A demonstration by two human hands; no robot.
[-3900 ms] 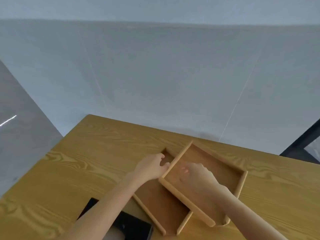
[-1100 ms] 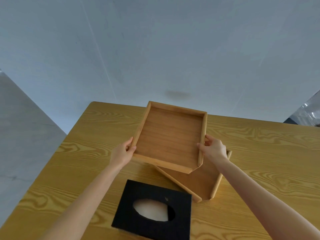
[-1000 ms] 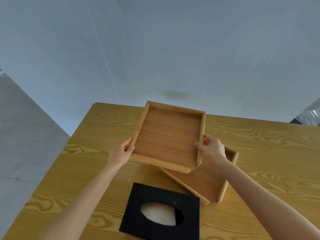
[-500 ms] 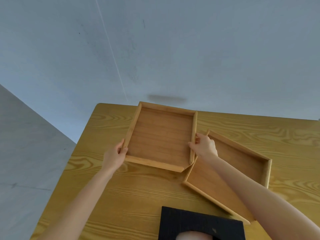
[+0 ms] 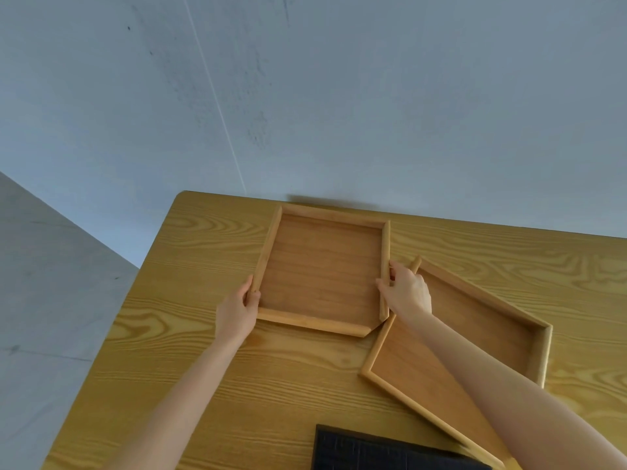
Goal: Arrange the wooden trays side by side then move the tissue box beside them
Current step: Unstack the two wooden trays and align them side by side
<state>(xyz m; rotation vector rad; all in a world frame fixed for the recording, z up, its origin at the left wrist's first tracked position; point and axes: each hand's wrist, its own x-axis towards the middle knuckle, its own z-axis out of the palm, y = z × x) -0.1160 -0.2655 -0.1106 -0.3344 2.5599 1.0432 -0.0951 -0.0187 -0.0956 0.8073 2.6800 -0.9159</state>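
Observation:
A wooden tray [image 5: 322,269] lies near the table's far edge, almost square to it. My left hand [image 5: 237,310] grips its left rim and my right hand [image 5: 405,290] grips its right rim. A second wooden tray [image 5: 475,334] lies to the right of it, turned at an angle, with its far corner touching the first tray's right rim beside my right hand. My right forearm crosses over this second tray. The black tissue box [image 5: 383,451] sits at the bottom edge of the view, only its far part showing.
The yellow wooden table [image 5: 190,351] ends at a grey wall [image 5: 305,96] right behind the first tray. The table's left edge runs diagonally, with grey floor [image 5: 44,300] beyond it.
Both hands carried the first tray off the second one, away from me and to the left, and it now sits at the far edge. The view shifted, so the tissue box slid to the bottom.

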